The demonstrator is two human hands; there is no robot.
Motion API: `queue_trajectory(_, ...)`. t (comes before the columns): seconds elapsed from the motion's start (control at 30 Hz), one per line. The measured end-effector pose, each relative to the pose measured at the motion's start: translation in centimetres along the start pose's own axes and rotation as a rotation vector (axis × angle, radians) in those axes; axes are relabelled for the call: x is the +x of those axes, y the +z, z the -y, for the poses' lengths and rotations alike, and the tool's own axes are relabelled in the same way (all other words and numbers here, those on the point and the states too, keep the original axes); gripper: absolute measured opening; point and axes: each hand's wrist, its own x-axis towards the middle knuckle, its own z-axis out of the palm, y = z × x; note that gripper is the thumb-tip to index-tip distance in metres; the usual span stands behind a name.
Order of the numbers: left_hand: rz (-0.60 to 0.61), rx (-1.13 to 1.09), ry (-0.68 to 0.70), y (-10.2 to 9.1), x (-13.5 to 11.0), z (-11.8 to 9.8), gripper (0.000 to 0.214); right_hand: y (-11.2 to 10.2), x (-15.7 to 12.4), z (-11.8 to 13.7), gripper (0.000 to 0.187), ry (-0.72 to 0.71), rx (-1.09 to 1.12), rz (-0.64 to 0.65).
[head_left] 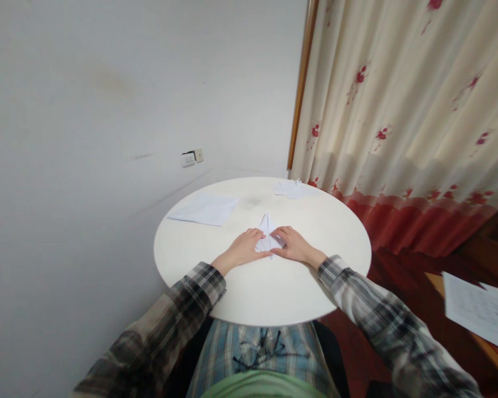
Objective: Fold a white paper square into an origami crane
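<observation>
A small white folded paper [267, 232], pointed at its far end, lies near the middle of a round white table [216, 265]. My left hand [245, 247] rests on the paper's left side, fingers curled and pressing it down. My right hand [291, 244] presses on its right side, fingertips pinched on a flap. Both hands cover the paper's near part. Plaid sleeves reach to both wrists.
A flat stack of white sheets [205, 209] lies at the table's far left. Crumpled or folded white paper [292, 189] sits at the far edge. A floral curtain [402, 121] hangs at the right, a wall socket [191, 158] behind, and papers [477, 309] on a wooden surface at right.
</observation>
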Motion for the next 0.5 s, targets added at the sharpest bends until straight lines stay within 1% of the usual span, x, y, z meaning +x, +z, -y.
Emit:
queue_trajectory(0.27, -0.028, 0.024, -0.011, 0.34, -0.03, -0.06, 0.057, -0.19, -0.08, 0.17, 0.049, 0.007, -0.006, -0.013)
queue_trajectory(0.5, -0.041, 0.054, -0.028, 0.54, 0.16, -0.28, 0.054, -0.24, 0.17, 0.44, 0.043, 0.029, -0.04, -0.024)
